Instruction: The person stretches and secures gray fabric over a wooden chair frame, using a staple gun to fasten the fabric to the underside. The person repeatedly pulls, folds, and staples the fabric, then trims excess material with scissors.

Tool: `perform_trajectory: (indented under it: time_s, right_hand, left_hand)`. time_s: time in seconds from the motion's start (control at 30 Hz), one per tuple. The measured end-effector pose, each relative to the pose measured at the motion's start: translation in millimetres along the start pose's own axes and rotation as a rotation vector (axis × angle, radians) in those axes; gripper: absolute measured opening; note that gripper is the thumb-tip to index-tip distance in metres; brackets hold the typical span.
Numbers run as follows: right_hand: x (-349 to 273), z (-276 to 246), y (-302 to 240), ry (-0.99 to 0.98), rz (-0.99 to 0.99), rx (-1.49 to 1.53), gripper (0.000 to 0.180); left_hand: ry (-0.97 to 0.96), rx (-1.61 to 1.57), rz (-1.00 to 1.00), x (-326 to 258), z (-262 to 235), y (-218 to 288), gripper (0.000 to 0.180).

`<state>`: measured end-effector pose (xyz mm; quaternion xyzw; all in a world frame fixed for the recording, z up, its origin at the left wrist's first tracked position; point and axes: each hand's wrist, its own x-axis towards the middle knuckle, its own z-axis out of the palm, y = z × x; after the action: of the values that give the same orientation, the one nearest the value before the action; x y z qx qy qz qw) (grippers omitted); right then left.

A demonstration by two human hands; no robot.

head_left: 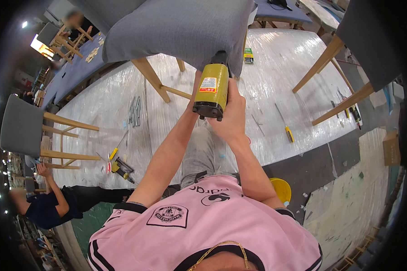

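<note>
My right hand (232, 115) is wrapped round a yellow-and-black staple gun (214, 83), whose nose meets the grey fabric of an upholstered chair (176, 34). The chair stands on wooden legs on a film-covered table (262, 104). Behind the staple gun, my left hand (197, 86) reaches up towards the chair's lower fabric edge; its fingers are hidden by the tool, so whether it grips anything does not show.
A second staple gun (121, 170) and a screwdriver (288, 133) lie on the film, with staple strips (134, 112) and a green box (248, 56). Grey chairs flank both sides (22, 126). A person (54, 203) works at left; a yellow bucket (281, 189) is near my right elbow.
</note>
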<state>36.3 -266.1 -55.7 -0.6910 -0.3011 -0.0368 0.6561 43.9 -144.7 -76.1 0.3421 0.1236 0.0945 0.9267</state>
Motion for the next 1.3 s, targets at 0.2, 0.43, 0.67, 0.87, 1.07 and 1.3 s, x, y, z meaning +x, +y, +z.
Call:
perform_trajectory:
  time_s: [0.2, 0.43, 0.67, 0.87, 1.07, 1.3]
  right_hand:
    - [-2, -3, 1, 0.028, -0.025, -0.006, 0.062]
    - [-55, -66, 81, 0.046, 0.178, -0.010, 0.055]
    - [-156, -171, 354, -0.156, 0.846, -0.469, 0.081]
    - [-189, -191, 442, -0.101, 1.090, -0.744, 0.085]
    - [-86, -195, 477, -0.792, 1.155, -0.761, 0.039]
    - [375, -140, 230, 0.143, -0.213, -0.375, 0.047]
  left_hand:
    - [-0.195, 0.012, 0.096, 19, -23, -10, 0.019]
    - [-0.071, 0.847, 0.480, 30, -38, -2, 0.044]
    - [0.245, 1.037, 0.688, -13, -113, 38, 0.032]
    - [0.323, 1.421, 1.415, 17, -42, 132, 0.028]
    - [0.357, 1.700, 1.553, 78, -30, 156, 0.040]
    - [0.366, 1.585, 1.634, 85, -42, 153, 0.043]
